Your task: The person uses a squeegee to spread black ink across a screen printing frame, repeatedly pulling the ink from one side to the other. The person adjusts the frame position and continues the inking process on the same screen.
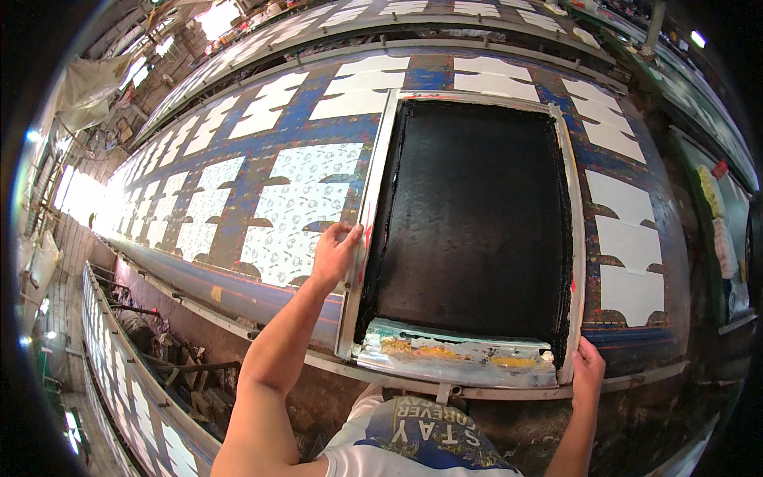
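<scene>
Two hands [335, 251] [587, 370] at opposite frame [578, 226] edges; white pieces [630, 242] both sides

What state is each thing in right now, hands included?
Table: blue, paint-stained
Screen frame: over the table; raised or touching, unclear
Black panel: dark throughout, inside the frame
Near-end strip: smeared yellow
Left hand: fingers gripping frame's left side
Right hand: fingers gripping near right corner
Patterned pieces: printed, flat
White pieces: unprinted, flat

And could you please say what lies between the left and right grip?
In the head view, the framed black screen, with a paint-smeared strip at its near end, lies between the left grip and right grip.
</scene>
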Available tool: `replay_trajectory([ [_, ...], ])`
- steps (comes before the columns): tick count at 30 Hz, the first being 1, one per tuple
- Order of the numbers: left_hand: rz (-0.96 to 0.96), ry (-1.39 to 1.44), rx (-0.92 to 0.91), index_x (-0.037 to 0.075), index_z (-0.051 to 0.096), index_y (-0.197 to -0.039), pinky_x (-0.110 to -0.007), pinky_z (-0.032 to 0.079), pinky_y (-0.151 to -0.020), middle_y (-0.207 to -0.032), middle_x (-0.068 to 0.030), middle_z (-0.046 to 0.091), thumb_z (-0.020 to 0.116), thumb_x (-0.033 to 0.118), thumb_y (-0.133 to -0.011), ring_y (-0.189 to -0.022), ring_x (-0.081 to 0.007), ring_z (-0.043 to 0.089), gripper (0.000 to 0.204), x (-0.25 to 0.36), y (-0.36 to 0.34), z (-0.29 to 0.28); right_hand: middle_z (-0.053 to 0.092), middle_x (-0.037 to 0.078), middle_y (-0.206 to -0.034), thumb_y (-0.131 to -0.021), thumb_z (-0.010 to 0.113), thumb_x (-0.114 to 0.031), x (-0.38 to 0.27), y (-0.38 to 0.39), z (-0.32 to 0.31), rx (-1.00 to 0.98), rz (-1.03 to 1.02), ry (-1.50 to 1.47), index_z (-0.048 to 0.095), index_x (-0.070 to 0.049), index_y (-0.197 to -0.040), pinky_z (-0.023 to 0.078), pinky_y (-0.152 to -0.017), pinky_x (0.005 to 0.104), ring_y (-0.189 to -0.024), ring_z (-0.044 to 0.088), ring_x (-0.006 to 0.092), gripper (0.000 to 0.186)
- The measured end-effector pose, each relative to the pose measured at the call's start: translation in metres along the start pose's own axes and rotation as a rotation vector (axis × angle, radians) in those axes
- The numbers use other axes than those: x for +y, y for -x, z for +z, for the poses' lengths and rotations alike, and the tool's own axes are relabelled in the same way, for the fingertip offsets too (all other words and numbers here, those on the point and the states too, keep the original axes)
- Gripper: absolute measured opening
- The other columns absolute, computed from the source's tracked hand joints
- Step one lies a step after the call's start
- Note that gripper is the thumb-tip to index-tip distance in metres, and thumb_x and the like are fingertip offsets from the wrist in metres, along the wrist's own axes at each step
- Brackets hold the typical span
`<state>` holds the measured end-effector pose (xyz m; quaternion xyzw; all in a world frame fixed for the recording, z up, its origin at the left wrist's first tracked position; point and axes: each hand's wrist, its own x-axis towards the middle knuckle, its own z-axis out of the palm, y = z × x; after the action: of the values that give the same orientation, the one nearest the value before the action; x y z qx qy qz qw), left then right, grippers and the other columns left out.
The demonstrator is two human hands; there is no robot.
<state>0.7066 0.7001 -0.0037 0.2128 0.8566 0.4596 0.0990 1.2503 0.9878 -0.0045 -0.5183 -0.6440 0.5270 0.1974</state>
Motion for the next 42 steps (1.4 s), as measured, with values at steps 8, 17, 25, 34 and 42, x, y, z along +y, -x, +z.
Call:
replay_trajectory([
  [8, 0.030, -0.196, -0.050, 0.000, 0.074, -0.117, -0.049, 0.056, -0.099, -0.111, -0.0277, 0.078, 0.070, 0.031, -0.104, -0.111, -0.0441, 0.074, 0.034, 0.001, -0.003, 0.001, 0.064, 0.019, -0.147, -0.088, 0.085, -0.011, -0.073, 0.057, 0.062, -0.180, -0.729, 0.656, 0.070, -0.006, -0.142, 0.047, -0.117, 0.0540, -0.135, 0.061, 0.0411, 0.056],
  [17, 0.120, -0.286, -0.140, 0.011, 0.061, -0.136, -0.058, 0.057, -0.092, -0.110, -0.0305, 0.076, 0.065, 0.020, -0.106, -0.108, -0.0526, 0.072, 0.032, -0.002, 0.000, -0.009, 0.068, 0.012, -0.141, -0.081, 0.087, -0.012, -0.101, 0.089, 0.126, -0.494, -1.019, 0.859, 0.074, -0.013, -0.135, 0.051, -0.108, 0.0540, -0.132, 0.064, 0.0369, 0.056],
  [25, 0.071, -0.377, -0.220, 0.019, 0.066, -0.143, -0.057, 0.060, -0.090, -0.109, -0.0262, 0.079, 0.061, 0.019, -0.103, -0.106, -0.0461, 0.076, 0.041, 0.007, 0.001, -0.013, 0.072, 0.014, -0.132, -0.084, 0.073, 0.003, -0.134, 0.087, 0.158, -0.322, -1.031, 0.864, 0.071, -0.005, -0.138, 0.053, -0.102, 0.0523, -0.124, 0.069, 0.0369, 0.054],
  [34, 0.112, -0.461, -0.246, 0.015, 0.066, -0.140, -0.056, 0.061, -0.092, -0.114, -0.0227, 0.080, 0.063, 0.016, -0.099, -0.109, -0.0432, 0.077, 0.042, 0.014, 0.003, -0.020, 0.077, 0.012, -0.115, -0.081, 0.079, 0.000, -0.154, 0.076, 0.177, -0.422, -0.896, 0.959, 0.078, -0.008, -0.119, 0.056, -0.092, 0.0498, -0.109, 0.072, 0.0366, 0.039],
  [42, 0.068, -0.461, -0.260, 0.013, 0.068, -0.130, -0.056, 0.061, -0.090, -0.114, -0.0212, 0.080, 0.063, 0.016, -0.097, -0.109, -0.0431, 0.077, 0.034, 0.018, 0.001, -0.020, 0.079, 0.017, -0.097, -0.084, 0.093, -0.019, -0.207, -0.013, 0.177, -0.912, -0.358, 1.060, 0.077, -0.007, -0.110, 0.058, -0.084, 0.0479, -0.092, 0.077, 0.0368, 0.032],
])
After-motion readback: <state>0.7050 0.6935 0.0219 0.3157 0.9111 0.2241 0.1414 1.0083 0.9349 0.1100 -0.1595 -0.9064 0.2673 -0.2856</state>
